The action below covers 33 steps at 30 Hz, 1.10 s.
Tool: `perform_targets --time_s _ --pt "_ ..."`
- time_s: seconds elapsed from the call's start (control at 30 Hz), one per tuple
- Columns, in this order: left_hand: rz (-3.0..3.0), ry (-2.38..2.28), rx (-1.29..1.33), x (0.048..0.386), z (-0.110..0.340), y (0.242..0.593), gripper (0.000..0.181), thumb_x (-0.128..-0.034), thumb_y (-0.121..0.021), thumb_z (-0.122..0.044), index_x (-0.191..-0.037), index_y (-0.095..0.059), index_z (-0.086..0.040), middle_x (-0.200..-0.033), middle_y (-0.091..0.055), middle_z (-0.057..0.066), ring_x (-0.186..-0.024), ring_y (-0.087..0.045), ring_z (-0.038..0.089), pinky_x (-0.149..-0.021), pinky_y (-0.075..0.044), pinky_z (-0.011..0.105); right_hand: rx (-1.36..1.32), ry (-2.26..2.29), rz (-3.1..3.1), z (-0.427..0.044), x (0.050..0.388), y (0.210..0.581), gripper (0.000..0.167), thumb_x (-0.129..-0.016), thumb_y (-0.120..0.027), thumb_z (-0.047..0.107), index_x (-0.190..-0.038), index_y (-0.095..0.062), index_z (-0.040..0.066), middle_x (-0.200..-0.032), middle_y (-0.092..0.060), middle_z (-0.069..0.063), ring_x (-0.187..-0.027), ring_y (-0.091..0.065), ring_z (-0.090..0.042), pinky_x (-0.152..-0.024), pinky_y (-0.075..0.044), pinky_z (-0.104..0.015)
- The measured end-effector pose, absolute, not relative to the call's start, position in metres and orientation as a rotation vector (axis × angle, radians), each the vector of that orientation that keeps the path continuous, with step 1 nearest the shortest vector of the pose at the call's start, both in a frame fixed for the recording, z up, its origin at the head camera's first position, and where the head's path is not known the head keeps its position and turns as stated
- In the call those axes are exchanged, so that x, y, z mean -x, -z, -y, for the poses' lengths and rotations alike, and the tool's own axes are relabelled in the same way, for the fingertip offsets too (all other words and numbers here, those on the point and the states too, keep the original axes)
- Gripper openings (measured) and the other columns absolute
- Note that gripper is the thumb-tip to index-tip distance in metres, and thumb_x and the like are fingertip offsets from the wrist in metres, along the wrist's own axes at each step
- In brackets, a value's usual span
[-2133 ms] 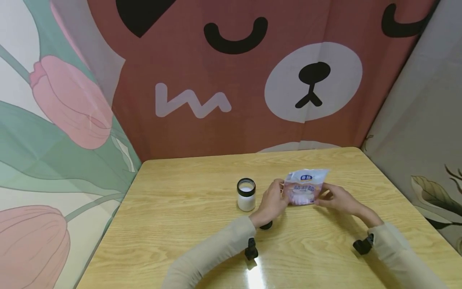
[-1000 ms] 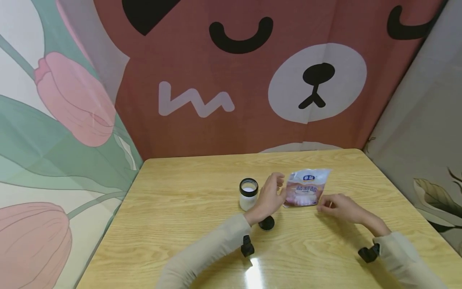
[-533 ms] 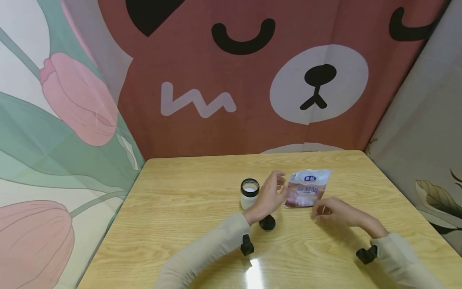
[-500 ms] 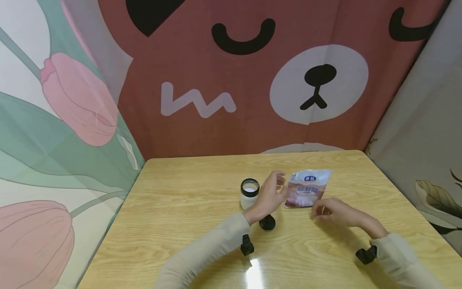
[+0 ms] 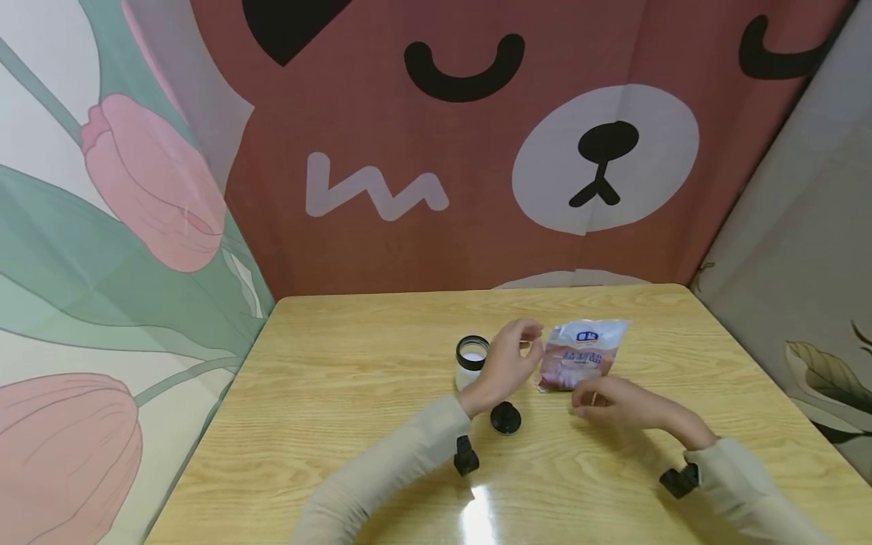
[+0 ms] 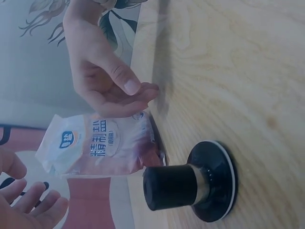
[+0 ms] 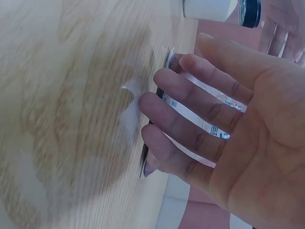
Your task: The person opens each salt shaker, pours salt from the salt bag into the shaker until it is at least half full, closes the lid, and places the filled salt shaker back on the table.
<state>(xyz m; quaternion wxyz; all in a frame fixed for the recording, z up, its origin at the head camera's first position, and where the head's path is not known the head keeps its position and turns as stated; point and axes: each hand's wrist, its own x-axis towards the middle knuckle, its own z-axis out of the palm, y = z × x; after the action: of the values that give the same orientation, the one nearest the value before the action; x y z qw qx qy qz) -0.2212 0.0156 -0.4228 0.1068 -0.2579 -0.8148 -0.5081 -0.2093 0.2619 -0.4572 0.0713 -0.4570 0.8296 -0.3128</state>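
A pink and white salt bag (image 5: pixel 579 356) stands upright on the table by itself. My left hand (image 5: pixel 507 359) hovers just left of it, fingers loosely bent and holding nothing. In front of the bag's lower right corner is my right hand (image 5: pixel 627 401); its relaxed fingers (image 7: pixel 186 114) hold nothing in the right wrist view. A clear jar (image 5: pixel 470 367) with a black collar and white contents stands uncapped, partly hidden behind the left hand. Nearer to me lies its black lid (image 5: pixel 506 418), whose tall knob (image 6: pixel 169 186) points up off the table.
The wood-grain table (image 5: pixel 341 424) ends at a printed bear curtain (image 5: pixel 381 250) behind. Floral curtains hang along the left (image 5: pixel 163 189) and right (image 5: pixel 783 250) sides.
Both hands have let go of the salt bag, which stays standing. The right hand has since moved left and slightly toward me; the left hand has hardly moved lately.
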Motion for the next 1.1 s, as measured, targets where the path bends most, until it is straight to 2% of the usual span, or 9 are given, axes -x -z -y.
perform_targets --time_s 0.3,0.57,0.67,0.8,1.1 --pt "2.344 1.415 0.807 0.227 -0.009 0.421 0.02 -0.0978 -0.059 -0.006 -0.116 -0.067 -0.006 -0.112 -0.067 0.004 -0.098 -0.061 0.007 -0.087 -0.051 0.018 1.363 0.915 -2.474 -0.253 0.212 0.456 0.004 -0.099 -0.063 0.009 -0.098 -0.066 0.01 -0.09 -0.064 0.007 -0.079 -0.059 -0.005 -0.064 -0.052 -0.027" --pt "2.295 1.429 0.809 0.23 -0.003 0.42 0.018 -0.0971 -0.06 -0.008 -0.112 -0.07 -0.009 -0.109 -0.068 0.002 -0.097 -0.061 0.008 -0.09 -0.053 0.028 1.402 0.908 -2.486 -0.244 0.211 0.455 0.004 -0.096 -0.065 0.007 -0.098 -0.067 0.009 -0.091 -0.064 0.009 -0.08 -0.058 -0.004 -0.065 -0.052 -0.025" --pt "2.293 1.424 0.803 0.231 0.0 0.42 0.017 -0.097 -0.061 -0.008 -0.111 -0.07 -0.01 -0.108 -0.068 0.001 -0.095 -0.061 0.007 -0.089 -0.053 0.027 1.421 0.919 -2.486 -0.239 0.211 0.454 0.005 -0.096 -0.066 0.005 -0.098 -0.067 0.01 -0.089 -0.064 0.007 -0.079 -0.057 -0.003 -0.064 -0.052 -0.025" --pt "2.315 1.417 0.789 0.231 0.004 0.419 0.017 -0.0977 -0.061 -0.01 -0.112 -0.07 -0.012 -0.109 -0.068 -0.002 -0.096 -0.06 0.005 -0.088 -0.049 0.019 1.428 0.918 -2.508 -0.234 0.21 0.454 0.006 -0.095 -0.067 0.006 -0.097 -0.067 0.011 -0.088 -0.064 0.008 -0.076 -0.056 -0.002 -0.062 -0.052 -0.026" --pt "2.325 1.367 0.81 0.23 0.01 0.42 0.019 -0.0985 -0.06 -0.012 -0.115 -0.069 -0.013 -0.112 -0.066 -0.002 -0.102 -0.062 0.015 -0.086 -0.049 0.02 1.399 0.882 -2.521 -0.226 0.208 0.448 0.004 -0.095 -0.067 0.009 -0.099 -0.067 0.01 -0.089 -0.064 0.008 -0.077 -0.056 -0.002 -0.062 -0.052 -0.027"
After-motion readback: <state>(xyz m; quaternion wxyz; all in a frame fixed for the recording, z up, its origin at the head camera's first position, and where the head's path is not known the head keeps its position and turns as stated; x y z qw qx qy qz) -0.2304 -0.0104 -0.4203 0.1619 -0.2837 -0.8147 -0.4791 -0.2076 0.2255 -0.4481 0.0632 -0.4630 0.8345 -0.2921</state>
